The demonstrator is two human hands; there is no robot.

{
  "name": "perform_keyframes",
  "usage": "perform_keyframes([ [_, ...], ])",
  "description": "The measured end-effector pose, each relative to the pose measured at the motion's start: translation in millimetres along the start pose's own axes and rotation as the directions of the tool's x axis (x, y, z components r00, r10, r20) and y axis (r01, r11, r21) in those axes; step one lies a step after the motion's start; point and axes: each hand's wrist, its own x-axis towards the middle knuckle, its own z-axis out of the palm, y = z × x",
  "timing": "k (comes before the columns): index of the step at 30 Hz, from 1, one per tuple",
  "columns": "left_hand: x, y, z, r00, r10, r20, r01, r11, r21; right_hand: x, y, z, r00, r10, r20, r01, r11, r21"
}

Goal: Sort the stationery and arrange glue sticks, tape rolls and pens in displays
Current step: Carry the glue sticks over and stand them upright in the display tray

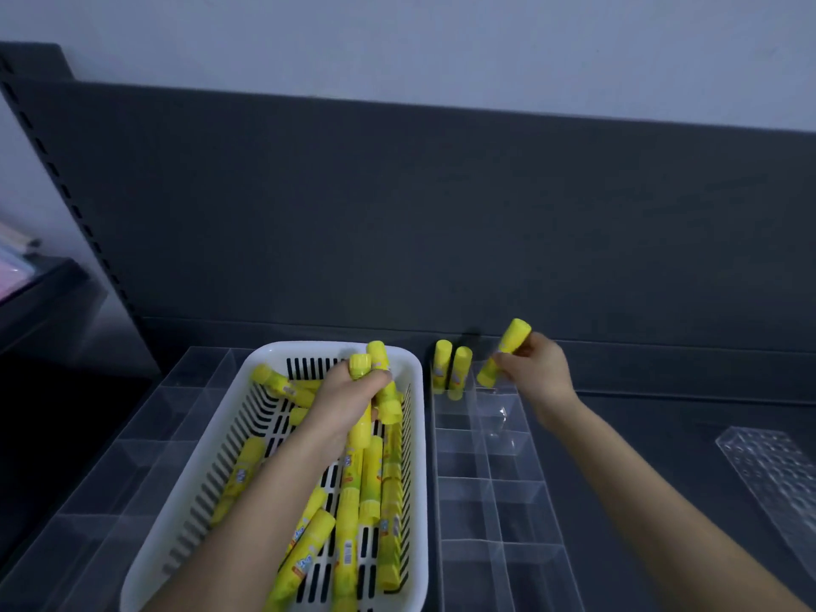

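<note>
A white slotted basket (pixel 229 439) holds several yellow glue sticks (pixel 346 527) lying loose. My left hand (pixel 349 399) is inside it, gripping two glue sticks (pixel 375 377) held upright. To the right stands a clear compartment display (pixel 494 479); two glue sticks (pixel 450 368) stand upright in its far-left cells. My right hand (pixel 534 368) pinches one tilted glue stick (pixel 508 351) just above the display's far-right cell.
Another clear divided tray (pixel 132 443) lies under and left of the basket. A clear dimpled holder (pixel 777 479) lies at the right on the dark shelf. A dark back panel rises behind; a slotted upright stands at the left.
</note>
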Motion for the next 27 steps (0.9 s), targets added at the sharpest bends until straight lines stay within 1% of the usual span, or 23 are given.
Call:
perform_keyframes([
  [1, -1.3, -2.0, 5.9, 1.0, -0.025, -0.007, 0.025, 0.999, -0.033, 2.3, 1.8, -3.8, 0.998, -0.054, -0.039, 0.05, 0.994, -0.098],
  [3, -4.6, -6.7, 16.4, 0.999, -0.046, -0.023, 0.045, 0.997, -0.07, 5.8, 7.5, -6.8, 0.99, -0.139, -0.034, 0.129, 0.967, -0.219],
  [10, -14.6, -12.2, 31.8, 0.996, -0.045, -0.077, 0.035, 0.992, -0.121, 27.6, 34.1, 8.1, 0.973, -0.195, 0.12, 0.227, 0.896, -0.381],
  [13, -18.7, -13.2, 33.6, 0.993, -0.016, -0.121, 0.005, 0.996, -0.092, 35.0, 35.5, 12.5, 0.961, -0.211, 0.178, 0.265, 0.886, -0.379],
  [15, -20.0, -14.6, 34.7, 0.989, -0.022, -0.143, 0.01, 0.996, -0.086, 39.7, 34.6, 13.5, 0.955, -0.23, 0.188, 0.286, 0.883, -0.373],
  [20, -25.1, -13.4, 40.7, 0.991, -0.001, -0.134, -0.012, 0.995, -0.095, 44.9, 37.2, 14.5, 0.952, -0.216, 0.218, 0.287, 0.879, -0.381],
  [22, -28.3, -13.0, 42.8, 0.994, 0.01, -0.113, -0.024, 0.992, -0.122, 38.7, 37.9, 11.9, 0.958, -0.234, 0.167, 0.279, 0.895, -0.348],
  [24, -30.4, -12.9, 43.5, 0.997, 0.03, -0.064, -0.038, 0.99, -0.134, 26.3, 35.0, 7.4, 0.964, -0.259, 0.062, 0.266, 0.921, -0.285],
  [26, -30.7, -10.7, 44.8, 0.998, 0.052, -0.025, -0.055, 0.985, -0.166, 6.7, 25.4, 5.0, 0.968, -0.251, -0.024, 0.244, 0.956, -0.163],
  [27, -29.9, -9.1, 45.7, 0.998, 0.062, -0.003, -0.061, 0.983, -0.175, -3.7, 18.9, 5.7, 0.974, -0.228, -0.017, 0.226, 0.972, -0.068],
])
